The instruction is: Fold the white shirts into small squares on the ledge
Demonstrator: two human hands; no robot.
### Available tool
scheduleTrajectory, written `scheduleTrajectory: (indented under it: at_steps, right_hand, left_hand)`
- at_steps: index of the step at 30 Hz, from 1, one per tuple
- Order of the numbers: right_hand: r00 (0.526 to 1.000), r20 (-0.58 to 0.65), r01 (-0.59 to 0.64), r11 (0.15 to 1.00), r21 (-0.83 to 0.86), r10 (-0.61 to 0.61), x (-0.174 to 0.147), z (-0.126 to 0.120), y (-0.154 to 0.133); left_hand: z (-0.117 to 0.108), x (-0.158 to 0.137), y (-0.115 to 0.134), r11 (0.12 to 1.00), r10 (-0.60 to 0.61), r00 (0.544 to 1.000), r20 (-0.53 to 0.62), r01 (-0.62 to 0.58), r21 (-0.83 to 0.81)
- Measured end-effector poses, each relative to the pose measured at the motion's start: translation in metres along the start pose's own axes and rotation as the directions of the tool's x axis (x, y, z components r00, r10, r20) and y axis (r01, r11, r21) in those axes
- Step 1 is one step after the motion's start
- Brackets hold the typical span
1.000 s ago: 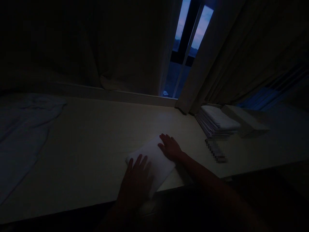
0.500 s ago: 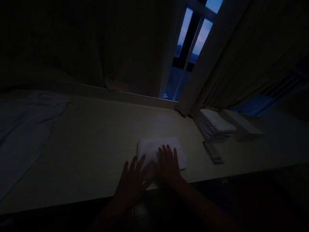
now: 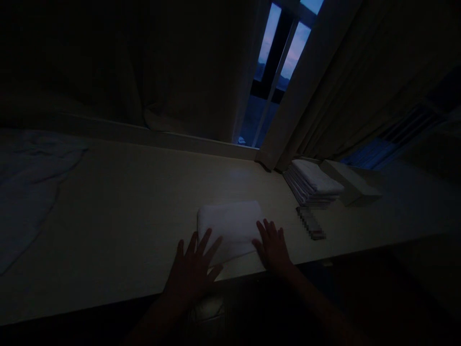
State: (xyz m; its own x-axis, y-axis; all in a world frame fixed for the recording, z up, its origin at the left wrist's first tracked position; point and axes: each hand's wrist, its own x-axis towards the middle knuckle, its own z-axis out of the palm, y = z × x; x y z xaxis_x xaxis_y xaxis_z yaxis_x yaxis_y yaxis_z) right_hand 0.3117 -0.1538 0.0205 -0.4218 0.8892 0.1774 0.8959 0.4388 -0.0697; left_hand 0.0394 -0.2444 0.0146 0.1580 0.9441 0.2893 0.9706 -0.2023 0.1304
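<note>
Head view: the left hand (image 3: 190,275) has its fingers (image 3: 204,240) spread over the near-left corner of a folded cloth (image 3: 232,218) on the surface (image 3: 144,206). The right hand (image 3: 276,249), fingers parted, is at the cloth's right edge, stacked cloths (image 3: 315,177) beyond.

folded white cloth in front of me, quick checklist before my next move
1. Folded white cloth lying flat on the table: ok
2. Its near left corner neat: cannot tell, the left hand covers it
3. Right hand not gripping, fingers spread at the cloth's right side: ok
4. Stack of folded cloths apart from this cloth: ok
5. Light good enough to check creases: not ok, the scene is very dim
</note>
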Motion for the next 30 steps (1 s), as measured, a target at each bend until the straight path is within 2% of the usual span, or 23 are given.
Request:
scheduleTrajectory:
  at_steps: [4,7,9,13,15,18,20,22,25,28,30]
  right_hand:
    - [0.997,-0.075,0.009,1.0,0.028,-0.007,-0.005,0.006,0.008]
    - [0.989,-0.149,-0.011,0.999,0.052,0.018,-0.016,0.006,-0.011]
    - [0.986,-0.158,-0.039,0.998,0.05,0.047,-0.029,0.002,-0.029]
    - [0.998,-0.057,-0.025,0.999,0.038,0.027,-0.057,-0.018,-0.063]
    - [1.0,0.018,0.009,0.999,0.05,-0.01,-0.06,-0.035,-0.077]
    - [0.998,0.009,0.063,0.991,0.121,-0.064,-0.037,-0.057,-0.094]
    - [0.987,-0.026,0.164,0.97,0.181,-0.161,-0.007,-0.063,-0.106]
    - [0.951,-0.012,0.304,0.931,0.202,-0.308,0.029,-0.057,-0.12]
    - [0.892,0.06,0.431,0.882,0.192,-0.448,0.071,-0.036,-0.138]
    - [0.852,0.092,0.495,0.85,0.182,-0.516,0.09,-0.019,-0.142]
    - [0.848,0.096,0.5,0.847,0.18,-0.521,0.094,-0.014,-0.133]
  left_hand:
    - [0.001,-0.001,-0.001,1.0,-0.002,1.0,0.002,0.002,0.006]
    - [0.002,-0.001,-0.004,1.0,-0.016,1.0,-0.001,0.016,0.003]
    - [0.002,0.003,-0.009,0.997,-0.07,0.997,-0.04,0.071,0.014]
    - [-0.004,0.014,-0.026,0.967,-0.235,0.954,-0.186,0.248,0.05]
    - [-0.007,0.018,-0.033,0.967,-0.242,0.948,-0.208,0.254,0.033]
    - [-0.004,0.017,-0.027,0.988,-0.155,0.968,-0.198,0.152,-0.03]
    - [0.001,0.012,-0.01,0.994,-0.109,0.972,-0.207,0.099,-0.054]
    - [0.006,0.007,0.009,0.997,-0.076,0.977,-0.199,0.068,-0.048]
    - [0.011,0.0,0.028,1.0,-0.018,0.993,-0.12,0.015,-0.025]
    - [0.014,-0.002,0.03,0.999,-0.01,0.997,-0.071,0.007,-0.033]
    - [0.016,-0.001,0.029,0.998,-0.034,0.996,-0.078,0.03,-0.048]
